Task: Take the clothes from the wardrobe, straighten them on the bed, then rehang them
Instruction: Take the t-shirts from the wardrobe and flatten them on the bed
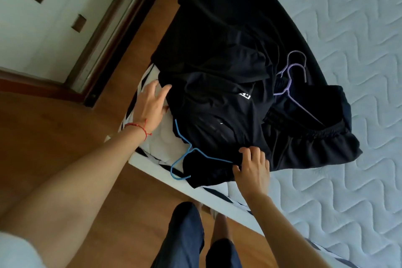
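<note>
A heap of black clothes (219, 85) lies on the corner of the bed (348, 159). A blue hanger (185, 154) sticks out of a black garment at the near edge. Two purple hangers (293, 72) rest on top of black shorts (309, 137) at the right of the heap. My left hand (152, 104) is spread, fingers apart, touching the left edge of the black fabric. My right hand (252, 165) has its fingers curled onto the black garment's lower edge, right by the blue hanger's arm.
The quilted white mattress stretches to the right. Its striped frame edge (217, 193) runs diagonally in front of my legs (191, 237). Wooden floor (54, 137) lies on the left, with a white wardrobe door (43, 17) and dark door frame beyond.
</note>
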A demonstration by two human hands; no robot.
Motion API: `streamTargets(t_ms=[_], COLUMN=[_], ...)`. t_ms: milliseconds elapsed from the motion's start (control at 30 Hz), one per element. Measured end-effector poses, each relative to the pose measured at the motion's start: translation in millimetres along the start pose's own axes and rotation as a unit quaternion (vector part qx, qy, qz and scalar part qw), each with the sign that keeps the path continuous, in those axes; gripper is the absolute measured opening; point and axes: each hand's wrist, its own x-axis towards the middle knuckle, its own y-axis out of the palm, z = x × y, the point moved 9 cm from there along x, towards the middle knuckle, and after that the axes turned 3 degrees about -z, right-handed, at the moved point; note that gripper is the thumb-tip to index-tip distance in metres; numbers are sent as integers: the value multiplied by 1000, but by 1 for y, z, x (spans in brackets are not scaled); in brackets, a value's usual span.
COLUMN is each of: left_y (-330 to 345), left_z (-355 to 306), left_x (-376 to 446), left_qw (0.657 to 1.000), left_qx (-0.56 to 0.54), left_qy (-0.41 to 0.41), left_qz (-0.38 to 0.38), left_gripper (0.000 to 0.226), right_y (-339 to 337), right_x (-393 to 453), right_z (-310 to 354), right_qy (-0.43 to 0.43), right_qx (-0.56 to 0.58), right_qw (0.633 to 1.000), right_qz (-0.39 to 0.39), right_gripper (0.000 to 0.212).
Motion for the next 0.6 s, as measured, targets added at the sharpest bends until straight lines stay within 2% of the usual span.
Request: streamTargets(t_ms=[200,367,600], left_y=[-36,-93,-194], left_z=[-10,-29,-71], left_x=[2,1,2], left_qw=[992,987,966], left_qx=[-84,-97,-168], left_qy=[-65,10,41], left_qz=[-73,-130,-194], left_gripper=[35,13,18], right_y=[-24,-81,-196], right_x=[-3,3,7], right_z=[-8,-26,-44], right_qy=[15,105,148], right_qx=[77,185,258], right_qw=[997,975,936], right_qz=[-30,-67,-190], right_gripper=[20,14,17])
